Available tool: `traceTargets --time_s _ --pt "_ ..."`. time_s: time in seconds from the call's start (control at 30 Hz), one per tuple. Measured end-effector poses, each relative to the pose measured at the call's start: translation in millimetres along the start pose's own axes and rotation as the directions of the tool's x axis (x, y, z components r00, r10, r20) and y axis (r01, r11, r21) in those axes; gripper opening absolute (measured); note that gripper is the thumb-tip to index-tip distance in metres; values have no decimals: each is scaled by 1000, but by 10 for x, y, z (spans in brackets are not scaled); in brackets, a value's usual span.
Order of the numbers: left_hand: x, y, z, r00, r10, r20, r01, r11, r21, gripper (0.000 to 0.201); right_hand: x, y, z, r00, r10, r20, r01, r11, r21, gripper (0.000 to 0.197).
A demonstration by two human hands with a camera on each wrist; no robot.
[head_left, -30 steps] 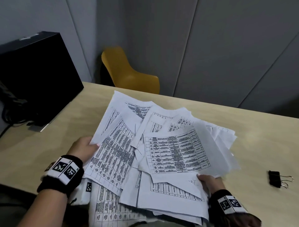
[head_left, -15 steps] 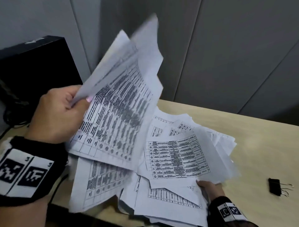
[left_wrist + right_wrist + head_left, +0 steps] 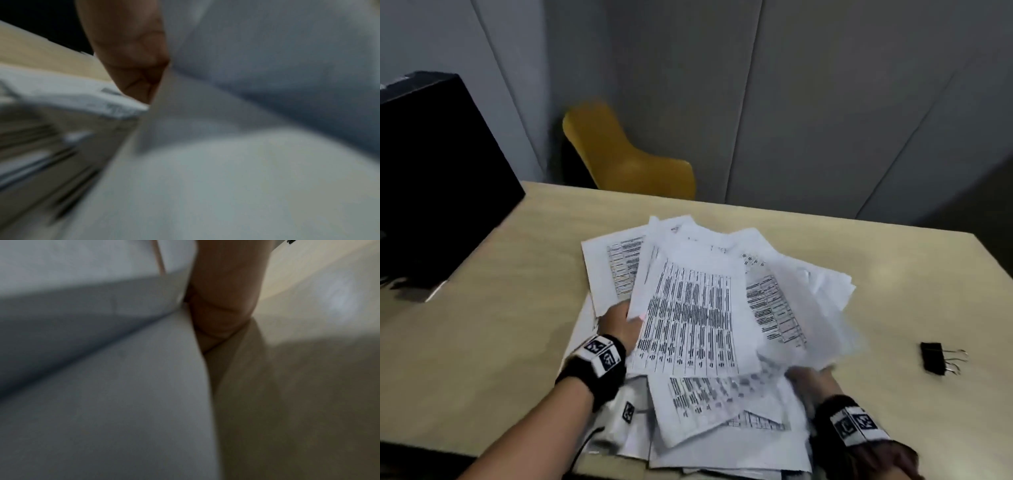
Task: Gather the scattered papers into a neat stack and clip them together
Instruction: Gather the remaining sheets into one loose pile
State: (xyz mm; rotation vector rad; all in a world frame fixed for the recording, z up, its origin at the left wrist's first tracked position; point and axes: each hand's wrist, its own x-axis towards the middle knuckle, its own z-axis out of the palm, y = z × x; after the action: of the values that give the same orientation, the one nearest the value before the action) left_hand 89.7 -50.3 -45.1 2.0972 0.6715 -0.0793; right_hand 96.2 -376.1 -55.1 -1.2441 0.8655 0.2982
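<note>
A loose pile of printed papers (image 3: 705, 308) lies fanned out on the middle of the beige table (image 3: 482, 325). My left hand (image 3: 631, 317) grips the left edge of the top sheets, with its thumb (image 3: 133, 61) against the paper (image 3: 246, 146). At the pile's near right corner my right hand (image 3: 803, 371), blurred, holds the sheets, its fingers (image 3: 224, 296) pressed to the paper edge (image 3: 102, 386). A black binder clip (image 3: 933, 358) lies alone on the table to the right of the pile, apart from both hands.
A black box-like device (image 3: 431, 171) stands on the table's left end. A yellow chair (image 3: 626, 157) sits behind the far edge by the grey wall. A small white object with a cable (image 3: 626, 411) lies at the near edge, partly under the papers.
My left hand, which had lifted a bunch of sheets up off the left side, has brought them down onto the middle of the pile. The right hand stays at the near right corner.
</note>
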Motion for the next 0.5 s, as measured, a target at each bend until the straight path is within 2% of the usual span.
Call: traceTargets --time_s 0.07,0.13,0.17,0.23,0.27,0.3,0.33,0.37,0.4,0.43,0.5 --pt "32 -135 62 997 -32 68 26 996 84 31 -38 21 40 999 -16 47 24 985 -173 84" --pt "54 -162 57 992 -22 121 8 993 122 36 -49 47 58 992 -10 125 34 982 -184 90" --pt "64 -149 45 992 -18 124 2 992 130 39 -4 55 48 988 22 152 2 987 -158 81" --pt "50 -99 47 994 7 112 -21 991 132 45 -47 21 45 971 90 221 -73 994 -83 43" --pt "32 -69 66 993 27 114 -43 989 140 46 -64 13 41 963 88 256 -70 995 -77 46" --pt "0 -32 91 991 44 127 -64 985 161 47 -51 11 40 960 67 273 -46 996 -82 73" --pt "-33 -4 122 988 59 143 -85 978 189 46 -57 17 48 954 47 297 -20 996 -93 109" --pt "-62 16 156 985 73 156 -105 972 211 45 -46 40 51 959 23 283 5 995 -98 134" --pt "-82 28 191 982 79 172 -117 968 221 42 -20 77 47 960 -24 279 57 992 -109 135" --pt "-97 34 223 979 86 186 -126 969 213 38 -22 101 37 966 -81 247 122 980 -157 118" --pt "-129 46 255 971 99 218 -139 975 175 33 -22 126 38 974 -139 181 179 957 -229 70"
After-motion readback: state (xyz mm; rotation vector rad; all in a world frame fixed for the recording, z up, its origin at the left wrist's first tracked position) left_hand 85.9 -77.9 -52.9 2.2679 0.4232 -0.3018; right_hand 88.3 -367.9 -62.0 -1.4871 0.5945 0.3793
